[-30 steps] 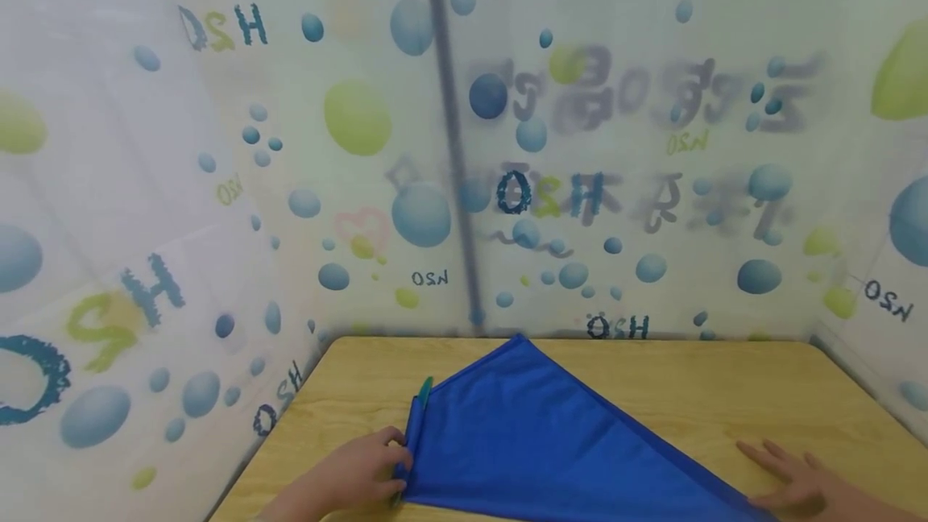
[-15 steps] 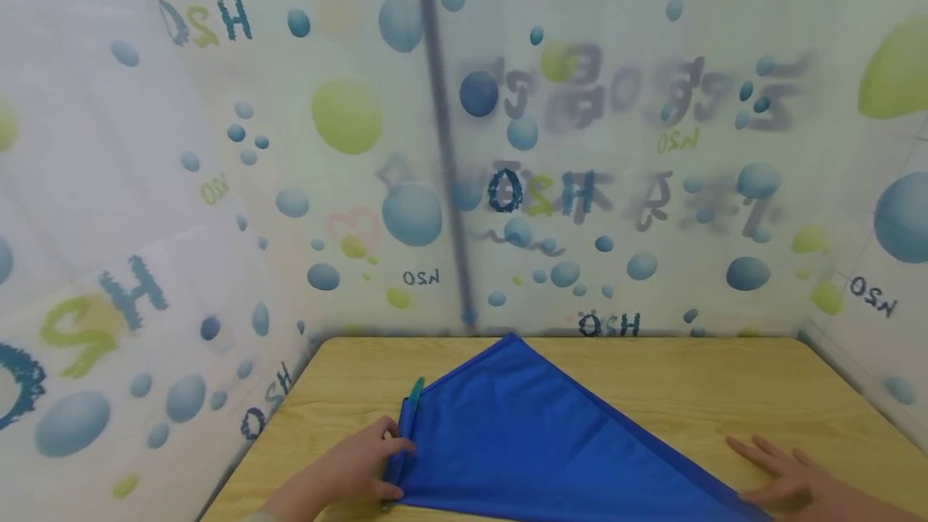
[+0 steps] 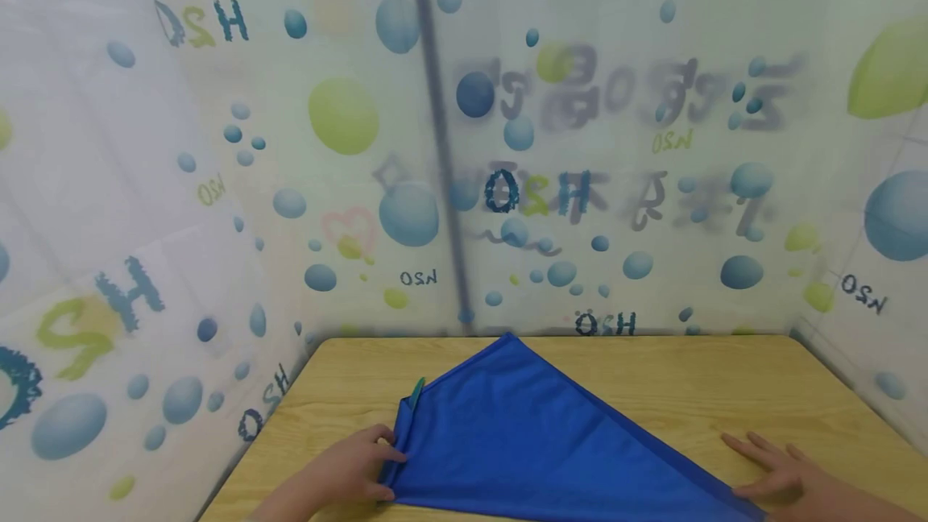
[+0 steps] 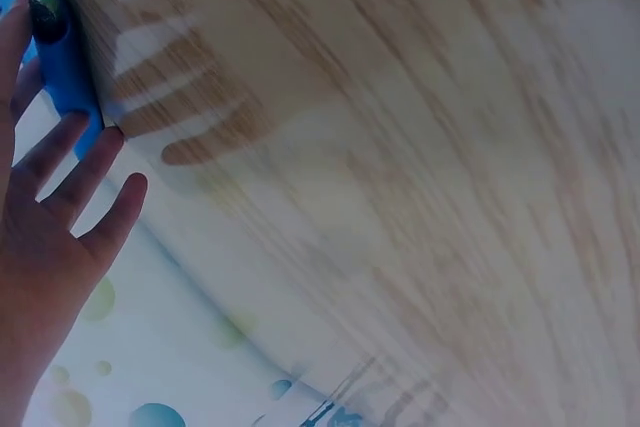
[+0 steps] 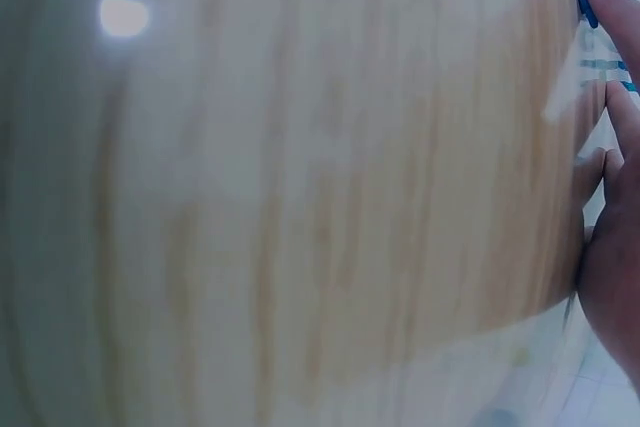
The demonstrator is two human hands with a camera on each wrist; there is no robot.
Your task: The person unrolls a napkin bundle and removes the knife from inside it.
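From here I see a smooth royal-blue fabric sheet [image 3: 515,433], lightly creased, spread on the pale wooden table [image 3: 689,381]. One pointed corner reaches the table's far edge; the near part narrows toward the person's right. A slim green strip [image 3: 416,393] pokes from its folded-over left edge.

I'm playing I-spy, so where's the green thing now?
In the head view, the green thing pokes out at the left edge of the blue cloth, left of centre, just beyond the left grip.

bubble-patterned white sheeting [image 3: 464,135] on three sides of a wood-grain table [image 3: 689,377]
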